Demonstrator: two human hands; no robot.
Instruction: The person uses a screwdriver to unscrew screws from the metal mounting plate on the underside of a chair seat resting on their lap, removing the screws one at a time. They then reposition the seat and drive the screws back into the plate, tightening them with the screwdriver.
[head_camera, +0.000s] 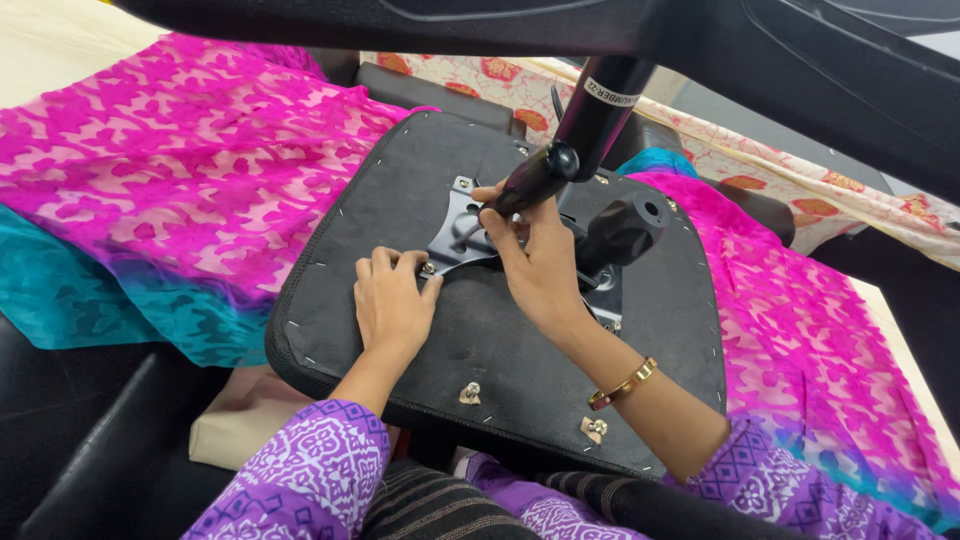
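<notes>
Heads up, that bolt (428, 268) under your left hand (392, 305) looks tiny, and if your fingertips slip it can roll off the seat bottom (500, 340) and vanish into the pink and teal cloth (190, 170) beside it. The seat lies upside down and leans over the edge toward your lap, so pushing hard on the bracket could also make it slide or tip.

Your left hand is curled narrow, fingertips pinched down on the bolt at the near corner of the metal plate (455, 235) in the middle of the seat. Your right hand (535, 265) is half closed, fingers resting on the plate right under the black lever (535, 175). I can't tell whether it actually grips anything. The black knob (625, 228) sits just beside that hand, and your wrist could catch on it.
</notes>
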